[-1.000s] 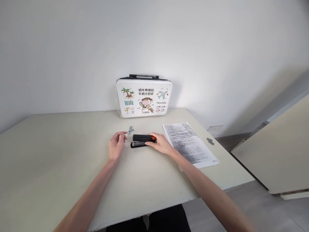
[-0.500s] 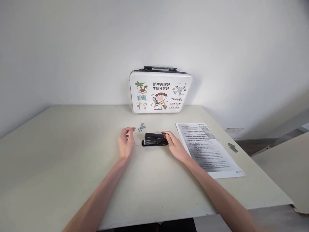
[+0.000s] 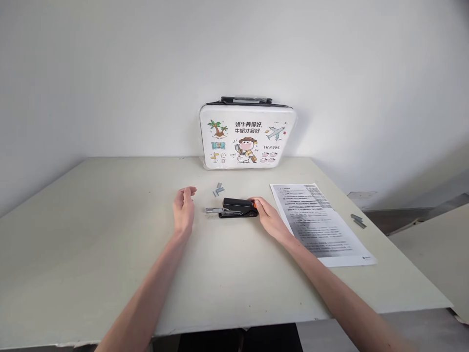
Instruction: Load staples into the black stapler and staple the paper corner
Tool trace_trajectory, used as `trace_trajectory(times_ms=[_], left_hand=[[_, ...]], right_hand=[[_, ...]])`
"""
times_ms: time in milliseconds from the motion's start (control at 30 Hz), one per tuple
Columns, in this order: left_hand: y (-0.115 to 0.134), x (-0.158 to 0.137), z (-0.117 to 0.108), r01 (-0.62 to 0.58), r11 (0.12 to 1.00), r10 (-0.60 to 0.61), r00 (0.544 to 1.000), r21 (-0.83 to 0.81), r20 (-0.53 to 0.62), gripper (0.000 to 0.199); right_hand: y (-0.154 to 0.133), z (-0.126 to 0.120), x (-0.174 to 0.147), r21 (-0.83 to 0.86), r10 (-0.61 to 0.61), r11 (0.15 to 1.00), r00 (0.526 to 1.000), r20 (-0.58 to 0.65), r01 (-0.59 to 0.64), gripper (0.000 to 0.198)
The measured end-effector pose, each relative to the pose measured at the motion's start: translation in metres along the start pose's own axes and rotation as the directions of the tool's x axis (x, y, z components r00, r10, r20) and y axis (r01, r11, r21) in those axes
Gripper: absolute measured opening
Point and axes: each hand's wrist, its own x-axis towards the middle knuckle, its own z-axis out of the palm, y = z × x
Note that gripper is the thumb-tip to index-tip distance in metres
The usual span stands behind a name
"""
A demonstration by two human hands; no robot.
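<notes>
My right hand (image 3: 270,218) grips the rear end of a black stapler (image 3: 240,206), with an orange part showing beside my fingers. The stapler lies on its base, and its metal staple tray (image 3: 213,210) sticks out of the front, pointing left. A short way left of the tray, my left hand (image 3: 183,209) hovers at the table with loosely bent fingers and nothing visible in it. Several grey staple strips (image 3: 219,189) lie just behind the stapler. A printed sheet of paper (image 3: 322,225) rests to the right of my right hand.
A white case (image 3: 249,139) with cartoon travel prints and a black handle stands at the back against the wall (image 3: 128,73). More grey staple strips (image 3: 358,221) lie near the right edge of the pale table (image 3: 110,264).
The staple tray has slid out of the stapler's front. My left hand has moved slightly left, away from the stapler. My right hand still holds the rear end, and the view has shifted a little.
</notes>
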Motion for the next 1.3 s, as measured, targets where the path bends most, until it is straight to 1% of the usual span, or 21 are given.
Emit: trace_trajectory(times_ms=[67, 167, 267, 333, 367, 433, 500, 567, 600, 633, 667, 733, 800, 867, 933, 1100, 1300], left_hand=[[-0.001, -0.001, 0.000, 0.044, 0.998, -0.042, 0.998, -0.039, 0.054, 0.032], [-0.003, -0.005, 0.005, 0.107, 0.981, -0.082, 0.985, -0.159, 0.155, 0.037], [-0.003, -0.009, 0.011, 0.221, 0.920, -0.134, 0.954, -0.325, 0.270, 0.037], [-0.002, -0.011, 0.013, 0.315, 0.859, -0.184, 0.925, -0.403, 0.331, 0.034], [-0.001, -0.012, 0.014, 0.365, 0.826, -0.209, 0.906, -0.430, 0.368, 0.034], [0.000, -0.014, 0.014, 0.489, 0.739, -0.266, 0.844, -0.463, 0.465, 0.038], [0.002, -0.017, 0.013, 0.628, 0.632, -0.322, 0.746, -0.455, 0.583, 0.047], [0.002, -0.020, 0.013, 0.737, 0.530, -0.358, 0.643, -0.419, 0.677, 0.053], [0.003, -0.021, 0.012, 0.769, 0.492, -0.364, 0.608, -0.409, 0.705, 0.053], [0.003, -0.022, 0.012, 0.787, 0.462, -0.364, 0.588, -0.408, 0.722, 0.052], [0.002, -0.023, 0.012, 0.797, 0.437, -0.364, 0.581, -0.417, 0.728, 0.050], [0.002, -0.024, 0.013, 0.800, 0.394, -0.375, 0.590, -0.453, 0.715, 0.046], [0.002, -0.024, 0.014, 0.802, 0.355, -0.391, 0.594, -0.480, 0.703, 0.044], [0.003, -0.023, 0.014, 0.809, 0.334, -0.397, 0.587, -0.484, 0.706, 0.044], [0.003, -0.023, 0.015, 0.816, 0.328, -0.393, 0.577, -0.477, 0.716, 0.045], [0.002, -0.024, 0.016, 0.817, 0.336, -0.384, 0.574, -0.469, 0.724, 0.046], [-0.003, -0.022, 0.017, 0.821, 0.329, -0.380, 0.567, -0.466, 0.731, 0.042]], right_hand=[[-0.002, 0.000, -0.003, -0.040, -0.020, 0.999, 1.000, 0.021, 0.021, 0.044], [-0.003, 0.000, -0.006, -0.147, -0.098, 0.984, 0.995, 0.034, 0.102, 0.035], [-0.001, 0.000, -0.009, -0.249, -0.194, 0.952, 0.980, -0.035, 0.179, 0.026], [-0.002, 0.001, -0.012, -0.293, -0.312, 0.916, 0.946, -0.093, 0.273, 0.021], [-0.002, 0.001, -0.014, -0.313, -0.395, 0.885, 0.911, -0.114, 0.345, 0.021], [-0.005, 0.002, -0.017, -0.354, -0.564, 0.795, 0.815, -0.133, 0.493, 0.029], [-0.009, 0.005, -0.020, -0.394, -0.694, 0.692, 0.708, -0.131, 0.605, 0.040], [-0.013, 0.008, -0.022, -0.427, -0.774, 0.606, 0.622, -0.120, 0.671, 0.045], [-0.015, 0.009, -0.023, -0.445, -0.801, 0.570, 0.588, -0.113, 0.691, 0.045], [-0.016, 0.011, -0.023, -0.464, -0.822, 0.538, 0.560, -0.104, 0.704, 0.044], [-0.017, 0.012, -0.024, -0.483, -0.838, 0.512, 0.538, -0.095, 0.711, 0.042], [-0.017, 0.013, -0.024, -0.515, -0.853, 0.481, 0.515, -0.088, 0.709, 0.040], [-0.017, 0.013, -0.025, -0.536, -0.854, 0.475, 0.513, -0.088, 0.698, 0.039], [-0.017, 0.012, -0.025, -0.550, -0.853, 0.472, 0.516, -0.085, 0.689, 0.039], [-0.016, 0.013, -0.026, -0.563, -0.856, 0.459, 0.511, -0.074, 0.687, 0.038], [-0.018, 0.015, -0.028, -0.596, -0.871, 0.426, 0.486, -0.068, 0.680, 0.032], [-0.017, 0.019, -0.029, -0.595, -0.874, 0.422, 0.481, -0.067, 0.684, 0.029]])
